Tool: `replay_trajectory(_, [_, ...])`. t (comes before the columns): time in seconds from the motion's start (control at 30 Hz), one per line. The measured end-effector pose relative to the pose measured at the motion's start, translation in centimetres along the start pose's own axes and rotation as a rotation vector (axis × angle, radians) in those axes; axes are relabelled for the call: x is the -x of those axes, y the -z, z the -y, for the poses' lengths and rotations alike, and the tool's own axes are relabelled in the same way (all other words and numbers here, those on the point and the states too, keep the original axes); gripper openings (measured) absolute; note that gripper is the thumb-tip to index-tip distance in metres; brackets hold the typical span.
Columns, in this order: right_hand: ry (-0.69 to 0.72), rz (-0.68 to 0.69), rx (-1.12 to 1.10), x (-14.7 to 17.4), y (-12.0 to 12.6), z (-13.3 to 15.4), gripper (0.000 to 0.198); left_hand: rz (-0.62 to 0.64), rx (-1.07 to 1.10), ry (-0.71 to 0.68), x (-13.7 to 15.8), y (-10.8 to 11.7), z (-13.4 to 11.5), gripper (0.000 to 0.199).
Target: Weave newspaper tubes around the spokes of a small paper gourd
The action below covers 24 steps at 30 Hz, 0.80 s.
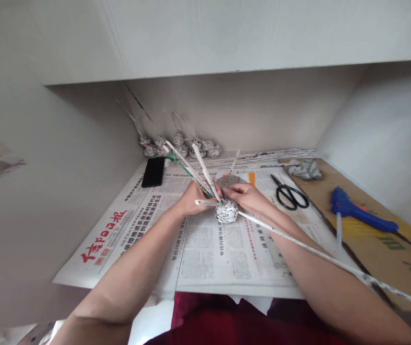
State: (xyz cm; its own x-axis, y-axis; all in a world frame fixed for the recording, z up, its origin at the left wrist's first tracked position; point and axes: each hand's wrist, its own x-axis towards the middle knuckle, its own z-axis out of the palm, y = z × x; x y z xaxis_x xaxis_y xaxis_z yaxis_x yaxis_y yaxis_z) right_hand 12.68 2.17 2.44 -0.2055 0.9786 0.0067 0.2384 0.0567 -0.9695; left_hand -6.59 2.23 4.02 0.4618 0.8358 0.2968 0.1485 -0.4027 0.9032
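Between my hands, over the newspaper, is a small round ball woven from rolled newspaper strips (226, 212). Several paper strips (201, 165) stick up and out from its top, fanning to the left and away. My left hand (195, 197) is closed around the base of these strips at the ball's left side. At the upper right of the ball, my right hand (240, 192) pinches with thumb and fingers near a strip. One long paper strip (299, 244) runs from the ball over my right forearm to the lower right. The fingertips are partly hidden.
Newspaper sheets (136, 230) cover the table. A phone (153, 172) lies back left, near several woven paper gourds (180, 146). Rolled paper sticks (263, 157) lie along the back. On the right are black-handled scissors (291, 195), a blue glue gun (363, 213), a cloth (305, 169) and cardboard (374, 254).
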Motion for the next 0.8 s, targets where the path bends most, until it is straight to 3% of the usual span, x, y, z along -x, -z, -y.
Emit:
replay_trajectory(0.13, [-0.024, -0.076, -0.115, 0.1, -0.8, 0.3, 0.029, 0.003, -0.031, -0.006, -0.1, 0.1, 0.3, 0.013])
replay_trajectory(0.3, [0.046, -0.139, 0.066, 0.8, -0.3, 1.8, 0.031, -0.039, -0.155, -0.058, -0.2, 0.5, 0.1, 0.012])
replay_trajectory(0.6, [0.113, -0.033, 0.113, 0.6, -0.2, 1.9, 0.033, -0.08, -0.245, -0.003, -0.4, 0.5, -0.2, 0.01])
replay_trajectory(0.8, [0.166, 0.091, 0.079, 0.4, 0.2, 1.2, 0.024, -0.167, -0.169, 0.048, -0.7, 0.6, 0.8, 0.014])
